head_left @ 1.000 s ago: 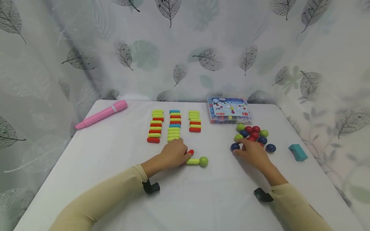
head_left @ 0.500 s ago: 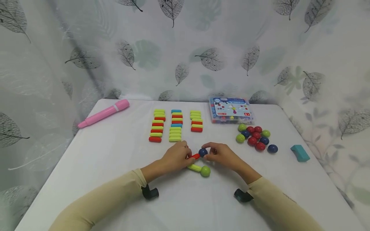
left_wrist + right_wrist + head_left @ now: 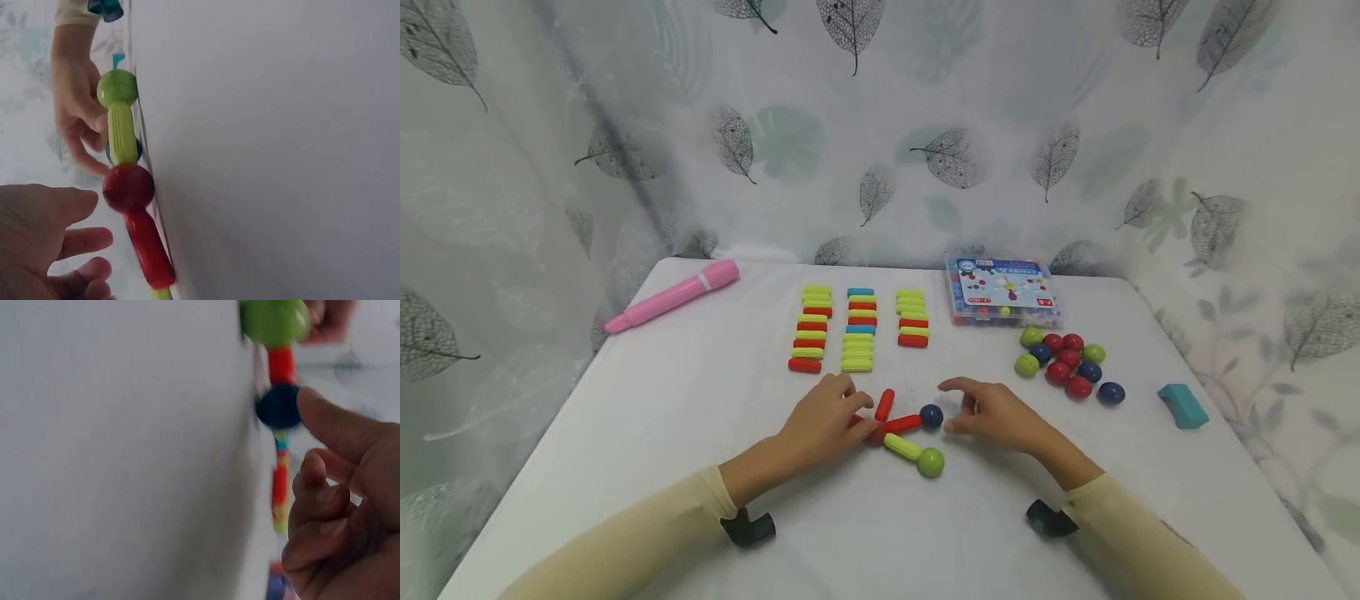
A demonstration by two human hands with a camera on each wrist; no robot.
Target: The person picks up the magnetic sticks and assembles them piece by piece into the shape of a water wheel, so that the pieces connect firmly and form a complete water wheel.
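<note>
left hand [image 3: 820, 421]: fingers relaxed, fingertips touching the red hub ball [image 3: 128, 187] | rod-and-ball figure [image 3: 901, 427]: on the table between both hands; likely light, rigid, joints separable, so grasp rods near the hub | right hand [image 3: 996, 412]: released, loosely curled beside the blue ball [image 3: 931, 416]

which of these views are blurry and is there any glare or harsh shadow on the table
Head view: sharp, even soft light, no glare on the table. Left wrist view: fairly sharp on the green ball. Right wrist view: blurred throughout, the blue ball and right hand smeared.
</note>
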